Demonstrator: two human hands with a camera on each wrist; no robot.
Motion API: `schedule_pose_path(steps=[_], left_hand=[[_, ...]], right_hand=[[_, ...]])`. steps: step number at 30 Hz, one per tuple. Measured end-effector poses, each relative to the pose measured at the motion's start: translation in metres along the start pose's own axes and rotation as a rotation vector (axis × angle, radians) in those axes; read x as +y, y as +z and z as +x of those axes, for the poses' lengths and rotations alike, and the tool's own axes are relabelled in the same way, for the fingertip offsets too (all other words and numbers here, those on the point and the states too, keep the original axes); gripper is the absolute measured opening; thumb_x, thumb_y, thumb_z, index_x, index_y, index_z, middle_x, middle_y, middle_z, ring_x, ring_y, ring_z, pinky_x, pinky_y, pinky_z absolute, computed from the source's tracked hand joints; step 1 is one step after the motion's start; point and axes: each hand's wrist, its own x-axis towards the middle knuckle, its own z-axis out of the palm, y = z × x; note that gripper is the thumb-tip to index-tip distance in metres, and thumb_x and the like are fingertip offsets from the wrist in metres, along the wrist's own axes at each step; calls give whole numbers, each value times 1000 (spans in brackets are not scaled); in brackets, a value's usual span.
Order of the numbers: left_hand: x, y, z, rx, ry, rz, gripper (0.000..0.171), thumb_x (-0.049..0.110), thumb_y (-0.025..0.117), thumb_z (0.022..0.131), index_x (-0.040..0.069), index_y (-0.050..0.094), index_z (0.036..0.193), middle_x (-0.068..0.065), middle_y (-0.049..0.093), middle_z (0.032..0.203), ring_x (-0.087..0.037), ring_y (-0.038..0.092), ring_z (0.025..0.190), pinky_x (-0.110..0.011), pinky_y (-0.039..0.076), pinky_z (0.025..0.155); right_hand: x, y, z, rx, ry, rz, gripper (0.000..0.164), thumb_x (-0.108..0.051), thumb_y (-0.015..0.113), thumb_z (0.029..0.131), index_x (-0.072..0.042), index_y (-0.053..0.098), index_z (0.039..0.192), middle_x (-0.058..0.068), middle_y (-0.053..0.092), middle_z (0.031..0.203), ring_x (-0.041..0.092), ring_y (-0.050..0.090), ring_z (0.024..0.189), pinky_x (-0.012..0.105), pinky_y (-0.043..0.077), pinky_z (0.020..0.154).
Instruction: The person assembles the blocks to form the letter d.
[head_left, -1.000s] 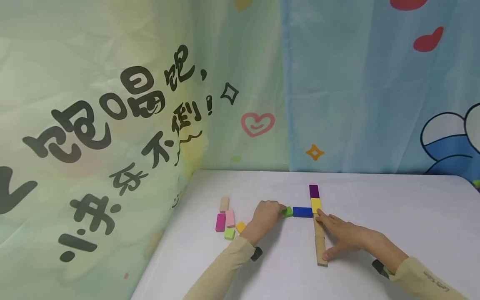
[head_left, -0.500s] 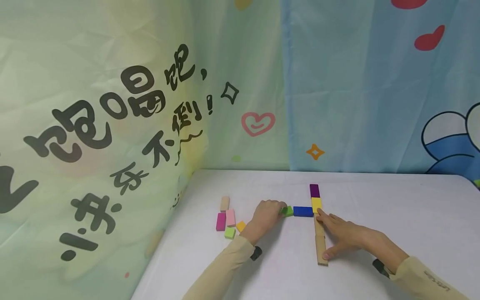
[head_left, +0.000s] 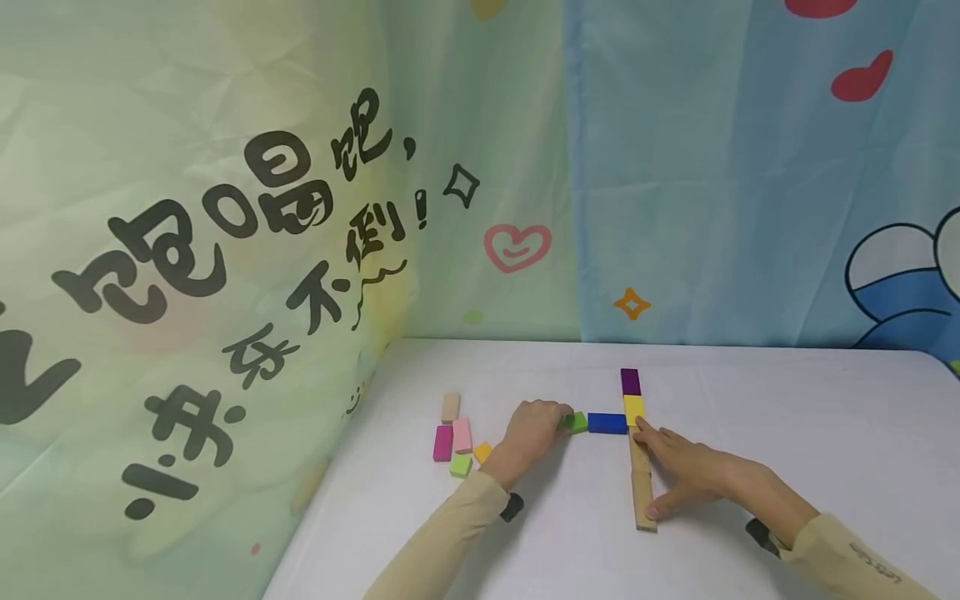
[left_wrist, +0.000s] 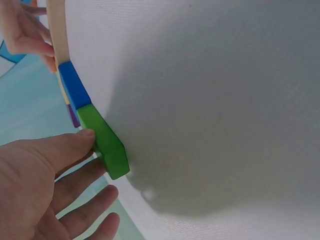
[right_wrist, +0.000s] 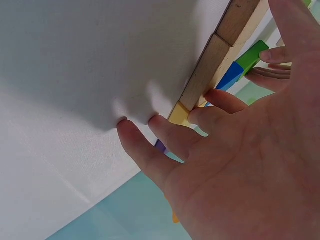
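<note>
Head view gives me the green block (head_left: 577, 422) touching the left end of the blue block (head_left: 607, 423), left hand (head_left: 531, 437) pinching it. Right hand (head_left: 693, 467), fingers apart, touches the wooden blocks (head_left: 643, 498) by the blue block's right end. I judge we're aligning; next calls for gentle release. Left wrist view shows the green block's outer end, hand-hidden from the head.

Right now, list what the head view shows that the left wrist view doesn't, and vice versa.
Head view only: loose wooden block, magenta block, pink block, light green block, orange block.

Left wrist view only: the outer end of the green block, hidden in the head view.

Shared: the left hand pinching that block, the blue block, the purple block, part of the wooden row and the right hand beside it.
</note>
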Motion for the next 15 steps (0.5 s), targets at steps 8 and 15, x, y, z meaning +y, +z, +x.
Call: schedule_pose_path(steps=[8,15], left_hand=[[-11,-11,-6,-2,-3,-33,27,34,72,92,26,74,118,12,76,114,-7,72,103,-26,57,83],[-35,-23,-19,-15,-38,-29,30,29,70,94,23,72,124,8,72,125,-13,69,113,-33,56,94]], right_hand=[[-2,-4,-1,3,-17,-16,128,-60,85,67,3,17,156,32,19,161,58,24,143,75,31,107],[-3,-4,-1,-1,-18,-7,132,-60,85,67,5,13,156,33,22,160,58,24,144,74,29,109]])
